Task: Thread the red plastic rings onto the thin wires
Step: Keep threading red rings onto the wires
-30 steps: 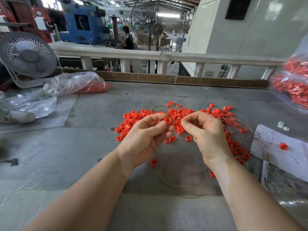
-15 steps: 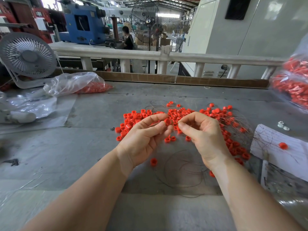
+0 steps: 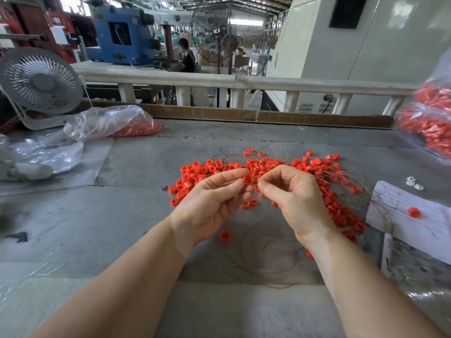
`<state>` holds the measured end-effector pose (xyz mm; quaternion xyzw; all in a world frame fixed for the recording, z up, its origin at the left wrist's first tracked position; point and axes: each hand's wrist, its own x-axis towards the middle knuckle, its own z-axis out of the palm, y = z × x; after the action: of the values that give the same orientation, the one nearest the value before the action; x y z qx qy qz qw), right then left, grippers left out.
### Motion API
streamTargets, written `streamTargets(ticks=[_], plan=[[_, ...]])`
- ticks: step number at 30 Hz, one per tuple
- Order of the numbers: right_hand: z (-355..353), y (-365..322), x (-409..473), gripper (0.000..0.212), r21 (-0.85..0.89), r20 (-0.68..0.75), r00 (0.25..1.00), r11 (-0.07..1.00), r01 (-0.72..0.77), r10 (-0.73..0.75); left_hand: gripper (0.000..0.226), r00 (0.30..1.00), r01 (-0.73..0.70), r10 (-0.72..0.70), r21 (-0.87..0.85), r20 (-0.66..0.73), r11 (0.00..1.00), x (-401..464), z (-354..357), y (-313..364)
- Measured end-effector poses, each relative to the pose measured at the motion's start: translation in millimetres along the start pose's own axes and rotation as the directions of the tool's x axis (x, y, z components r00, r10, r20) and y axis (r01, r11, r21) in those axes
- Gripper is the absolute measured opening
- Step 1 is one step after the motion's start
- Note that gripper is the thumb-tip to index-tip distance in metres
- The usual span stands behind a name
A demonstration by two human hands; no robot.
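step: left hand point(image 3: 214, 203) pinches one red ring point(image 3: 248, 179) at its fingertips, hole turned toward the right hand point(image 3: 296, 198), which looks to be feeding a wire end into it

left grip: clamped on that ring between thumb and forefinger, just above the counter point(image 3: 122, 228)

right grip: thumb and forefinger pressed together right beside the ring, pretty sure on a wire tip, but the wire itself is too thin to actually see there

where the stuff is: loose pile of rings point(image 3: 268, 167) spread on the counter just behind both hands, thin wires point(image 3: 268, 250) looped on the counter under the wrists, more strands fanning out to the right

how to do it well: imo keep the ring still and move only the wire, hold the wire close to its tip so it doesn't flex away, and line the hole square to the tip before pushing

watch out: these wires look springy, so the ring could probably slide back off if the free end isn't kept up

hard to see: whether the tip is already through the hole, can't tell

cut off: bag of rings point(image 3: 429, 123) on the right runs out of frame

hidden: the right palm faces away, and the hands cover part of the pile

also there: another bag point(image 3: 109, 123) far left by a small fan point(image 3: 40, 81)
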<state>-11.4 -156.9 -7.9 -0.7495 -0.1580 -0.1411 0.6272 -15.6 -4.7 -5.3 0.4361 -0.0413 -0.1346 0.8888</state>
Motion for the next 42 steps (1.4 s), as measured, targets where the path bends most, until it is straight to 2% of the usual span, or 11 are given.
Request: streamTargets(ticks=[42], plan=[[0.3, -1.9, -0.5, 0.018, -0.03, -0.005, 1.0, 0.999, 0.015, -0.015, 0.021, 0.997, 0.066, -0.067, -0.027, -0.049, 0.997, 0.4, -1.4, 3.3]])
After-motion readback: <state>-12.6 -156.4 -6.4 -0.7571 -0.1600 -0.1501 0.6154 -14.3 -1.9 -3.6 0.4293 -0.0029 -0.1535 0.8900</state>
